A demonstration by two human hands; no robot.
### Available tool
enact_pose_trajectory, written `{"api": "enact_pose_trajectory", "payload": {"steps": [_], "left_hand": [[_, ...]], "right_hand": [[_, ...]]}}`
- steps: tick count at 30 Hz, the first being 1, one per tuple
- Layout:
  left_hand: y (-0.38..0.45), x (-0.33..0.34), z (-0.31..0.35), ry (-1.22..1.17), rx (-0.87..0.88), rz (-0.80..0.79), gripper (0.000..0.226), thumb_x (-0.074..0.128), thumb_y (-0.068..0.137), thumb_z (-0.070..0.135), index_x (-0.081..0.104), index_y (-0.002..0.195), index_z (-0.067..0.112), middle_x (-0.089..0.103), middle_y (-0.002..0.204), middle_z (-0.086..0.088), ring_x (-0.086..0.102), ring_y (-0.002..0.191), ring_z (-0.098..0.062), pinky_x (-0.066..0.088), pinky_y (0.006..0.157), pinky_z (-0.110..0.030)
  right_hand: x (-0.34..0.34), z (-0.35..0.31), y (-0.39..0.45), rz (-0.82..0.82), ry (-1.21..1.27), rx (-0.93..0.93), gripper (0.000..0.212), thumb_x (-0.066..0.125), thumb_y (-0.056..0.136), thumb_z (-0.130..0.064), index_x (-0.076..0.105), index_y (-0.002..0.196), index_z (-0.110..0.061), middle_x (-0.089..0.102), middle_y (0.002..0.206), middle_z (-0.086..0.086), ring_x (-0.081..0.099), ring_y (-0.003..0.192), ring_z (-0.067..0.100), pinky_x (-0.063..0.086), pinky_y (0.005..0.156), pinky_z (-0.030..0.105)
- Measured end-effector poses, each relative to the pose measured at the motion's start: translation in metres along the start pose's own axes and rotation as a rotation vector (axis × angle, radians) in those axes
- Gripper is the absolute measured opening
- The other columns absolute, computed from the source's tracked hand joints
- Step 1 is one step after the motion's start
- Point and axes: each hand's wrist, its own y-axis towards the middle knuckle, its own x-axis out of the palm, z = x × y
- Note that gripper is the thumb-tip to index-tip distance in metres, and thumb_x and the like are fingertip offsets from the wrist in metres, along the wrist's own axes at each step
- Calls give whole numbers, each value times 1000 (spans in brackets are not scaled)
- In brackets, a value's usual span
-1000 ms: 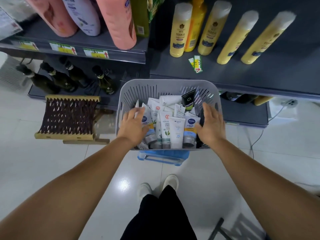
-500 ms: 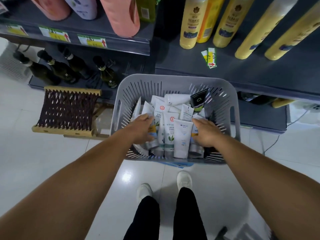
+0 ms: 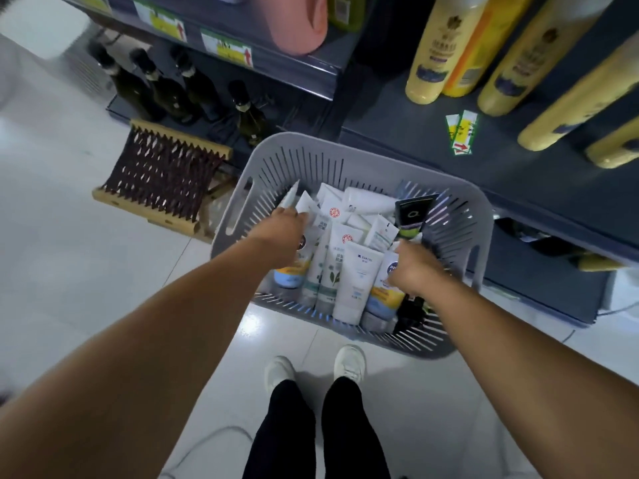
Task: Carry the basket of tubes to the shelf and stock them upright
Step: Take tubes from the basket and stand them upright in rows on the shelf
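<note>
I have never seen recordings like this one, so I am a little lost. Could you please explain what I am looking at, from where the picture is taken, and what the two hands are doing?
No machine is here: a person works with bare hands. The one picture comes from a camera worn on the head, looking forward and down, so you see both forearms, dark trousers and white shoes on a pale tiled floor.

Both hands reach into a grey slotted basket full of cosmetic tubes, mostly white. The left hand is among the tubes on the left side, the right hand among those on the right. The fingers are hidden, so I cannot tell what either hand grips.

Behind the basket is a dark shelf with tall yellow bottles. To the left are dark glass bottles and a small woven folding stool.
</note>
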Motion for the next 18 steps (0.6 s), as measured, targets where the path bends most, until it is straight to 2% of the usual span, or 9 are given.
{"api": "enact_pose_trajectory", "payload": {"steps": [3, 5, 6, 8, 11, 12, 14, 16, 18], "left_hand": [[-16, -10, 5, -131, -9, 25, 28, 56, 88, 9, 58, 115, 5, 56, 116, -15, 56, 107, -33, 45, 83, -35], [-30, -21, 10, -167, 21, 43, 14, 55, 90, 13, 62, 100, 6, 60, 102, -13, 59, 99, -32, 42, 74, -34], [-38, -28, 12, -173, 41, 64, 10, 54, 91, 15, 60, 92, 6, 60, 96, -12, 59, 96, -32, 40, 71, -32], [-54, -45, 18, -164, 92, 117, 13, 52, 92, 15, 58, 88, 4, 61, 95, -14, 58, 97, -32, 37, 70, -32], [-80, -72, 27, -159, 142, 212, 21, 50, 93, 17, 63, 101, 3, 64, 105, -14, 57, 102, -31, 41, 79, -34], [-89, -82, 29, -178, 154, 254, 20, 50, 93, 17, 64, 101, 4, 64, 105, -14, 58, 101, -31, 43, 80, -34], [-107, -101, 35, -229, 167, 333, 14, 51, 92, 15, 61, 88, 6, 63, 94, -14, 58, 95, -32, 42, 72, -33], [-125, -121, 43, -278, 189, 412, 15, 53, 91, 14, 56, 78, 7, 62, 88, -16, 58, 90, -34, 41, 68, -33], [-143, -143, 54, -322, 230, 487, 14, 56, 89, 15, 60, 81, 4, 65, 91, -17, 59, 90, -34, 47, 74, -39]], "right_hand": [[-17, -3, -13, 25, 60, -14, 28, 67, 83, -16, 67, 110, -9, 66, 110, 12, 64, 97, 27, 44, 71, 26], [-31, -10, -30, 62, 96, -81, 23, 66, 83, -14, 72, 104, -9, 66, 100, 9, 62, 92, 26, 43, 68, 26], [-37, -13, -40, 95, 120, -120, 22, 65, 83, -14, 73, 104, -10, 67, 102, 10, 62, 94, 27, 45, 71, 27], [-48, -17, -60, 179, 204, -166, 24, 64, 85, -14, 72, 107, -13, 68, 111, 8, 62, 102, 28, 45, 75, 27], [-67, -19, -92, 296, 323, -221, 29, 62, 85, -12, 71, 112, -16, 69, 118, 4, 62, 106, 22, 40, 74, 22], [-75, -19, -103, 322, 357, -237, 28, 60, 85, -11, 72, 110, -16, 70, 115, 4, 63, 103, 22, 43, 75, 24], [-93, -20, -131, 397, 408, -274, 23, 58, 85, -10, 74, 99, -17, 73, 103, 5, 64, 94, 24, 47, 76, 33], [-112, -19, -162, 492, 434, -300, 20, 55, 85, -9, 73, 87, -16, 72, 88, 7, 63, 85, 27, 48, 73, 36], [-130, -13, -190, 595, 461, -323, 19, 53, 85, -9, 72, 84, -14, 70, 84, 9, 61, 83, 29, 45, 69, 35]]}}
